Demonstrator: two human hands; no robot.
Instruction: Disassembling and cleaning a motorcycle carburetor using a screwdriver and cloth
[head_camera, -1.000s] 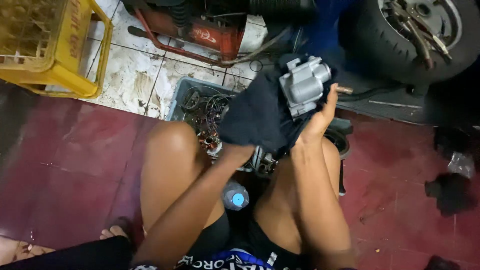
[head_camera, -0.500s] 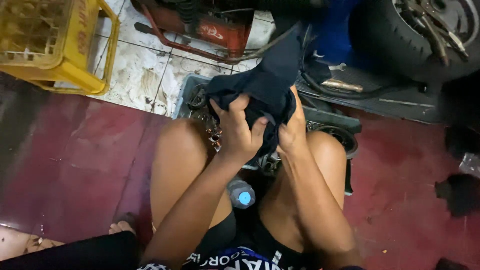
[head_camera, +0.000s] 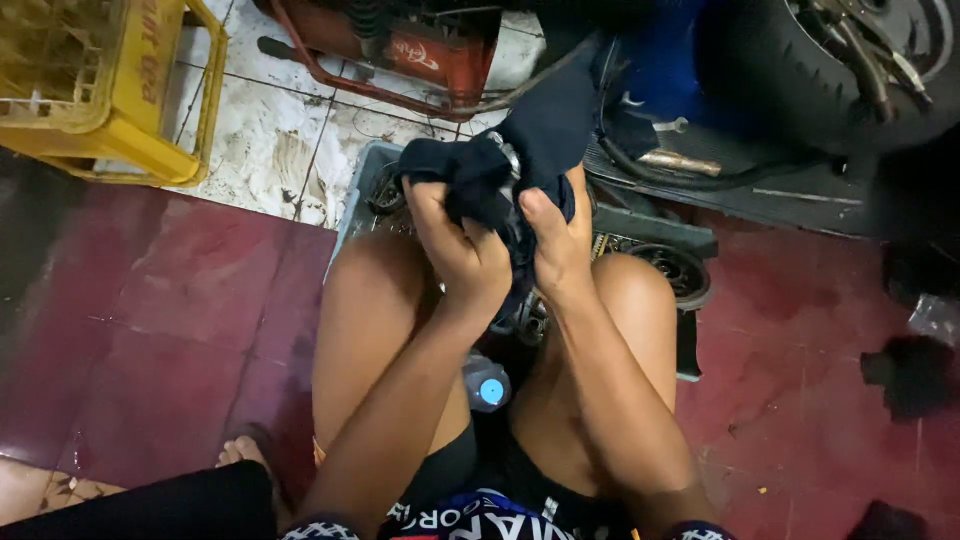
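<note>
The cloth (head_camera: 520, 160), dark blue, was bunched between both hands above the knees. A small grey metal part (head_camera: 511, 160) showed through a gap in its folds; most of that part was hidden. The left hand (head_camera: 462, 250) was closed on a wad of cloth, thumb pressed into it. The right hand (head_camera: 556, 238) was clamped on the other side, thumb on top, so the cloth stayed wrapped tight round the part. Held this way, the cloth probably served to wipe the part while shielding the fingers.

Directly below the hands sat a grey tray (head_camera: 362, 195) of dark metal parts, close enough to catch anything dropped. Nearer the body, between the thighs, stood a bottle (head_camera: 488, 385) with a blue cap. Left of the hands was a yellow crate (head_camera: 130, 110); beyond them a red frame (head_camera: 400, 60); to the right a tyre (head_camera: 800, 70).
</note>
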